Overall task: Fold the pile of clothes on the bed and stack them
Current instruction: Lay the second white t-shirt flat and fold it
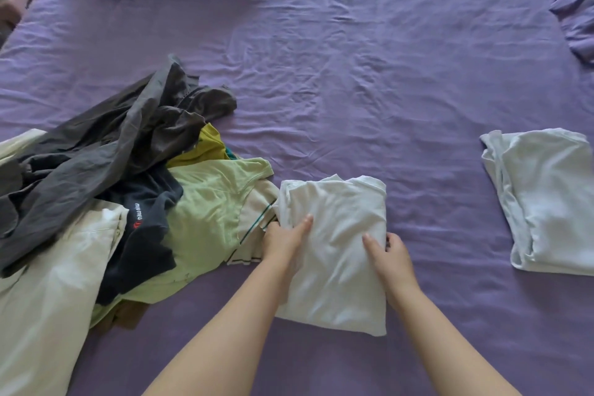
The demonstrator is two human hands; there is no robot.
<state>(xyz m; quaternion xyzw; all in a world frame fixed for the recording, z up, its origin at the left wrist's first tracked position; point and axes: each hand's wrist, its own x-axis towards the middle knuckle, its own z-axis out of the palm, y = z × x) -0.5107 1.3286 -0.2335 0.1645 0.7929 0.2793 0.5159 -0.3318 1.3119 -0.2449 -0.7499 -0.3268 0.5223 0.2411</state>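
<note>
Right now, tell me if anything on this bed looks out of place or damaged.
Nothing looks damaged. The unfolded pile is just a jumble, and the folded white garment held by the left hand and right hand lies apart from the already folded white garment rather than stacked on it.

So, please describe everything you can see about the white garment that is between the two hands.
The white garment is folded into a rough rectangle of soft, slightly wrinkled fabric, seemingly thin cotton. It lies flat on the purple bedsheet, with layered folded edges visible at its far left corner. The left hand grips its left edge, thumb on top; the right hand grips its right edge the same way. Its left side touches the unfolded pile of clothes. Another folded white garment lies apart to the right.
</note>
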